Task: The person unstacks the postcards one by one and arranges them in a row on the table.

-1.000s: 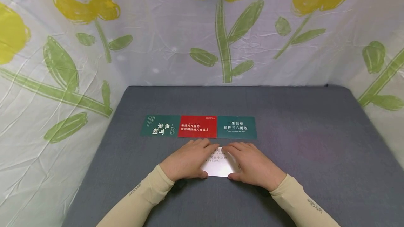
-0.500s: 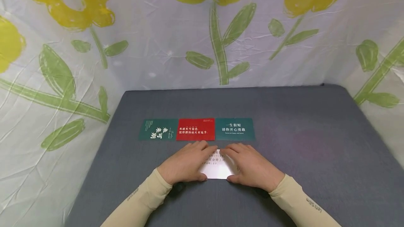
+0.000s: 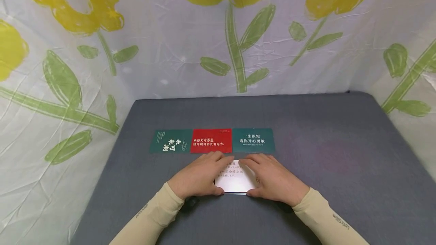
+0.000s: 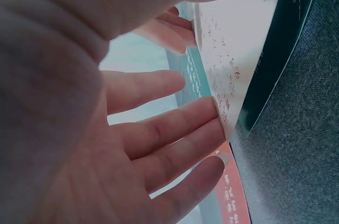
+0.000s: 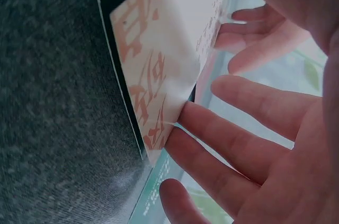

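In the head view my left hand (image 3: 201, 175) and right hand (image 3: 277, 179) hold a white postcard (image 3: 235, 184) between them. Each thumb lies at its near edge, with fingertips at the far edge. Small printed characters run across the card, and larger reddish ones show on its right part in the right wrist view. Under it, a dark green card (image 4: 262, 81) sticks out past the edge, with a gap between the two. Middle fingertips (image 4: 212, 107) of the left hand touch the white card's edge. Both hands partly cover its ends.
Beyond the hands, a row of cards lies edge to edge: a green card (image 3: 158, 148) at left, a red card (image 3: 211, 149) in the middle, another green card (image 3: 252, 149) at right. The grey cloth-covered table (image 3: 323, 143) meets a flower-printed curtain (image 3: 163, 59) behind.
The white postcard has come up slightly, so a strip of the card beneath now shows along its near edge. Both hands stay nearly in place; the head view has shifted a little.
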`<state>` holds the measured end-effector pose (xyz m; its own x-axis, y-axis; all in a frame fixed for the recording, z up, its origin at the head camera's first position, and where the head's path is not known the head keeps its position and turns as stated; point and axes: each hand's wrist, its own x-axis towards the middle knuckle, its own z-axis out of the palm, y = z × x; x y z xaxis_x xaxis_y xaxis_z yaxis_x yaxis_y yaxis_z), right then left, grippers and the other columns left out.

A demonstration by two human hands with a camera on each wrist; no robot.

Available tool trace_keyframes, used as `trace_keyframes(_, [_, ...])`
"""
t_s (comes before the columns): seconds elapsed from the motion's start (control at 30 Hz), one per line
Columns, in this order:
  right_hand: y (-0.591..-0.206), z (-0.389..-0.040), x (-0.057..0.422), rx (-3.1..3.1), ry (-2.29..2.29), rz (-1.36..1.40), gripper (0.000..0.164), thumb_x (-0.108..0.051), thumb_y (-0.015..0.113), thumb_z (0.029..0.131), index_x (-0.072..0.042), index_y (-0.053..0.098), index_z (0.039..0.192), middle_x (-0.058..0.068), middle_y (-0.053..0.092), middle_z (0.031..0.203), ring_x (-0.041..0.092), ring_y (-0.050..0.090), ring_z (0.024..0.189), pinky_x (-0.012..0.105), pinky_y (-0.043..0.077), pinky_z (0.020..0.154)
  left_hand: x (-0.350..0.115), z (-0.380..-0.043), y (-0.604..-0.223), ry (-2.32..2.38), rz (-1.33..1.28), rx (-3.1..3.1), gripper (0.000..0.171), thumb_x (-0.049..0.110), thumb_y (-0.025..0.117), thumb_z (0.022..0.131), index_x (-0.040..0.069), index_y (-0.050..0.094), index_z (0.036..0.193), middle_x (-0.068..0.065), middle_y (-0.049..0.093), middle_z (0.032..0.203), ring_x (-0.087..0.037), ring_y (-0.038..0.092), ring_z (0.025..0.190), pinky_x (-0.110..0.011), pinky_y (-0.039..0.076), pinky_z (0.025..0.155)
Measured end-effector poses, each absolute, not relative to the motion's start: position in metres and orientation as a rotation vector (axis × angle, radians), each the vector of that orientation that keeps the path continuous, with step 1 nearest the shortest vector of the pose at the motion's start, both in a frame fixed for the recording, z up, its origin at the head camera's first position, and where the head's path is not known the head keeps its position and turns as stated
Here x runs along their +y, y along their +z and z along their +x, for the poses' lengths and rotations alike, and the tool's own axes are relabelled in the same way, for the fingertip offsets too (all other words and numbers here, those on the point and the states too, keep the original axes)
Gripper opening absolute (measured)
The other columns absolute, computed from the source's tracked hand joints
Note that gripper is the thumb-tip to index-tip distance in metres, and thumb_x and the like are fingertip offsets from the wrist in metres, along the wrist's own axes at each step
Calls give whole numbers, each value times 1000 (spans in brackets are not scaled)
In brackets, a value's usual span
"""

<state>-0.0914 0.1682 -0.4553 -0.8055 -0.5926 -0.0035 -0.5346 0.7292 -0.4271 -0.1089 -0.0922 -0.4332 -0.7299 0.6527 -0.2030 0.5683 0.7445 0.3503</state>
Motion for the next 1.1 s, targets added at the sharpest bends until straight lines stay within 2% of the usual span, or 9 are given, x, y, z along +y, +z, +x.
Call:
trace_keyframes(0.4, [-452,-95,186,2818,-636,-889,84,-36,99,77,-13,63,149,1,65,146,26,60,134,54,49,114,-81,-116,-432,421,1020,2637,92,34,93,83,15,50,161,-1,62,141,-16,57,123,-38,56,105])
trace_keyframes(0.67, [-442,-102,216,2887,-639,-792,80,-22,98,78,-10,62,148,7,65,145,33,56,139,63,47,112,-42,-141,-431,391,1048,2629,98,41,94,81,18,48,163,-1,61,142,-14,56,122,-34,55,104])
trace_keyframes(0.87, [-436,-121,252,2901,-668,-676,78,-14,92,80,-9,59,151,14,61,151,40,48,144,72,43,110,-3,-171,-435,418,1074,2627,98,42,92,83,18,44,166,-2,57,148,-16,53,133,-40,46,113])
trace_keyframes(1.1, [-436,-149,290,2801,-783,-517,83,-9,86,85,-8,49,159,19,51,161,44,36,153,75,31,118,36,-201,-441,462,1040,2635,98,42,89,86,18,40,168,-4,55,153,-20,51,139,-44,39,111])
